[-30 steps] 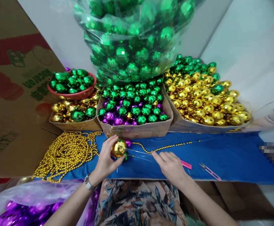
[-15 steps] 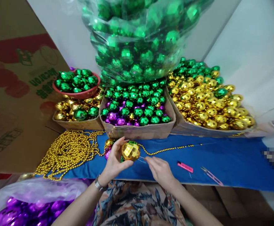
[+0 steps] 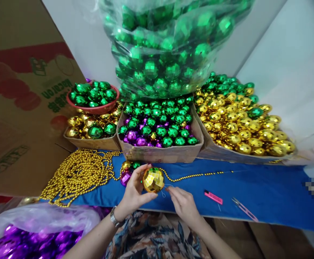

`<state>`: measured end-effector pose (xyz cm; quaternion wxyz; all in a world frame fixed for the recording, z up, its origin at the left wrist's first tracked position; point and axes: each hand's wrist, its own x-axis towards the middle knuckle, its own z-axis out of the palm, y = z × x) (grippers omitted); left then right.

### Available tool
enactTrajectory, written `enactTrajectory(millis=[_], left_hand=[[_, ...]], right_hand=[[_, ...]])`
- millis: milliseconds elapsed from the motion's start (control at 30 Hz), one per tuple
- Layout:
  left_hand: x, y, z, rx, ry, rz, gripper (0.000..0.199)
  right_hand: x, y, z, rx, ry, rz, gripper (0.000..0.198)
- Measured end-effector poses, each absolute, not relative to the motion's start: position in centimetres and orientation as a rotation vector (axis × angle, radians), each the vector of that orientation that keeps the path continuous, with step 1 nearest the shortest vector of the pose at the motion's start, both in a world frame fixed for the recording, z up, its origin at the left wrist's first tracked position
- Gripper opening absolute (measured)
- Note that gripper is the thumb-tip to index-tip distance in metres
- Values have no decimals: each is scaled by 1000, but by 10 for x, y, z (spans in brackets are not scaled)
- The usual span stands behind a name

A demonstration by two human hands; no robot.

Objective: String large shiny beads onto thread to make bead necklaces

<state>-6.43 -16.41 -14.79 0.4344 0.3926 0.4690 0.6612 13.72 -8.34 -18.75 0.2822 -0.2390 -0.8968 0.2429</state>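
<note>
Gripping a gold ball (image 3: pixel 153 179), the left hand (image 3: pixel 133 193) faces the right hand (image 3: pixel 182 203), whose fingers (image 3: pixel 170 189) pinch thread.

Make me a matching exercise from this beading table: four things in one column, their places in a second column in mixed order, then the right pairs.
Things
1. faceted gold ball
2. pink marker
3. red bowl
4. heap of gold bead strings

Places
A. on the blue cloth, right of the right hand
B. on the cloth's left end
C. in the left hand
D. on top of the left cardboard tray

Pairs: 1-C, 2-A, 3-D, 4-B
</note>
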Motion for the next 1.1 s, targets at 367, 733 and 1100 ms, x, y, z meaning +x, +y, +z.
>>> enactTrajectory(millis=[367,733,1100], left_hand=[[-66,-166,-147,1012,1163,1658,78],[-69,-167,-143,967,1090,1601,73],[-56,-164,-144,718,992,1654,68]], right_hand=[[135,-85,-189,-618,-2381,669,27],[134,-90,-186,-611,-2327,889,27],[132,-95,-191,-602,-2302,982,26]])
